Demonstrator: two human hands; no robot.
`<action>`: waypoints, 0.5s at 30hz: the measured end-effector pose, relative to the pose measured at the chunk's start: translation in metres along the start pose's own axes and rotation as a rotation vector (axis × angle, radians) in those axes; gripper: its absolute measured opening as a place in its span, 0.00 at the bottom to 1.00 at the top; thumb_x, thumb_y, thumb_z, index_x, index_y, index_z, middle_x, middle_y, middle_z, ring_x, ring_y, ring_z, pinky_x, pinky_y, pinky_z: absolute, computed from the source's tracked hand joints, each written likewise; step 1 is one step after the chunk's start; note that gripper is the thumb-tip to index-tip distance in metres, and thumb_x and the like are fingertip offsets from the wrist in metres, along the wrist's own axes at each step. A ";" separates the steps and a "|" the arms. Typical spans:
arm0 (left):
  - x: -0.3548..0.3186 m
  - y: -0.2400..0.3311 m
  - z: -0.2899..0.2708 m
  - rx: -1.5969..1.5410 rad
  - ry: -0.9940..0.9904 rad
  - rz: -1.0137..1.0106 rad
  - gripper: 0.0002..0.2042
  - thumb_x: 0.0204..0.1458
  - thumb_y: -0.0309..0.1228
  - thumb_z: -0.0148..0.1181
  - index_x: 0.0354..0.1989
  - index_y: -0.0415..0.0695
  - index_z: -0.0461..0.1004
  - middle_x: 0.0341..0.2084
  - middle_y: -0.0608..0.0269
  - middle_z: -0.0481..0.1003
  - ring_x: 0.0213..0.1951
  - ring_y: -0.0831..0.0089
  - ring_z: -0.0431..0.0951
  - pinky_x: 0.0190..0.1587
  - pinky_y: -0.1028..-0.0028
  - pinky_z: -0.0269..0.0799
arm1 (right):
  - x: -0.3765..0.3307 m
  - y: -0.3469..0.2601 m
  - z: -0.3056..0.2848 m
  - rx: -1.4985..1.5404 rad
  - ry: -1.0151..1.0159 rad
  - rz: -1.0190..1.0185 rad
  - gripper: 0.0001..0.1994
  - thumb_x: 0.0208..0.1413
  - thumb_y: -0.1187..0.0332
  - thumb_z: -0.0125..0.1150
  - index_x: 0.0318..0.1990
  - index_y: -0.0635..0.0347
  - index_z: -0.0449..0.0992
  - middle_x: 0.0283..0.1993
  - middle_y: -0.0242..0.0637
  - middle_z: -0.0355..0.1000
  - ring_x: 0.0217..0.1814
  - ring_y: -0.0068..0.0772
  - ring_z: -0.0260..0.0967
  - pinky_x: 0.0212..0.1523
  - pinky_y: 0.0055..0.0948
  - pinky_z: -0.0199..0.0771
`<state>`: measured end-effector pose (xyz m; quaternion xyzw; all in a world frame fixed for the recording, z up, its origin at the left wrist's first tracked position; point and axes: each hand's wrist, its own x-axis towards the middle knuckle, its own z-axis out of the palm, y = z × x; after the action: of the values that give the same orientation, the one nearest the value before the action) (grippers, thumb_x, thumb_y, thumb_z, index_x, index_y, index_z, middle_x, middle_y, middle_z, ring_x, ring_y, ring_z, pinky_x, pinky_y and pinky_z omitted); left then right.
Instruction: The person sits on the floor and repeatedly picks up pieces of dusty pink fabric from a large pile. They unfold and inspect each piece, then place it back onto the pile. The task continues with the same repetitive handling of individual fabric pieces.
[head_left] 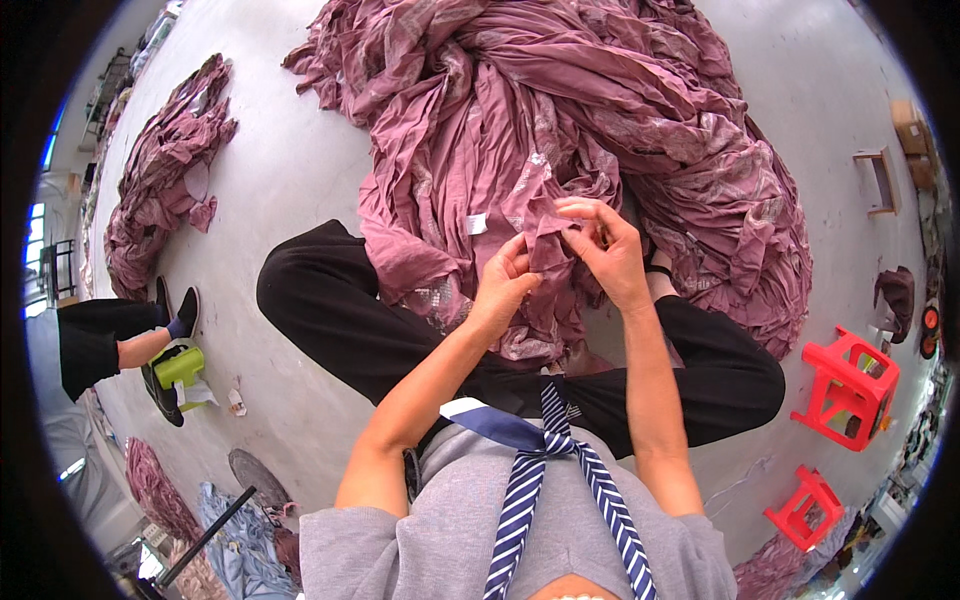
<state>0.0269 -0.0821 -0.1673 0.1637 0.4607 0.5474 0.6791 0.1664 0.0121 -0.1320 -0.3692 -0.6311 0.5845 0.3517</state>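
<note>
Head view; left hand [503, 283] grip pinches mauve fabric [540, 215]; right hand [612, 252] likewise

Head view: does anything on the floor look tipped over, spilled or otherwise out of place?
Yes. Two red plastic stools, one larger and one nearer the lower edge, lie tipped on their sides at the person's right. Otherwise the mauve fabric heap sprawls loose, and both hands, left hand and right hand, pinch one fold.
</note>
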 end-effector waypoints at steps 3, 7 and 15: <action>0.000 0.010 0.001 0.092 -0.010 0.042 0.32 0.43 0.12 0.46 0.62 0.35 0.50 0.43 0.59 0.73 0.38 0.81 0.74 0.39 0.84 0.69 | 0.009 -0.004 -0.001 -0.489 -0.162 -0.196 0.17 0.40 0.82 0.56 0.41 0.59 0.74 0.52 0.37 0.69 0.33 0.32 0.72 0.31 0.25 0.70; 0.004 0.006 -0.005 0.109 -0.014 0.036 0.33 0.45 0.14 0.49 0.63 0.37 0.50 0.42 0.60 0.73 0.36 0.82 0.72 0.40 0.83 0.66 | 0.019 0.014 -0.006 -0.614 -0.233 -0.149 0.12 0.40 0.80 0.56 0.36 0.60 0.73 0.36 0.41 0.73 0.30 0.42 0.69 0.30 0.34 0.68; 0.005 -0.007 0.005 0.256 -0.098 0.082 0.37 0.44 0.13 0.51 0.65 0.43 0.45 0.37 0.61 0.72 0.41 0.75 0.72 0.47 0.76 0.66 | 0.021 -0.005 -0.019 -0.266 0.028 0.085 0.05 0.45 0.75 0.57 0.25 0.67 0.67 0.16 0.29 0.57 0.20 0.12 0.53 0.20 0.19 0.55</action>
<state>0.0348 -0.0781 -0.1717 0.2941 0.4863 0.5027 0.6515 0.1731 0.0396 -0.1250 -0.4471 -0.6819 0.5049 0.2832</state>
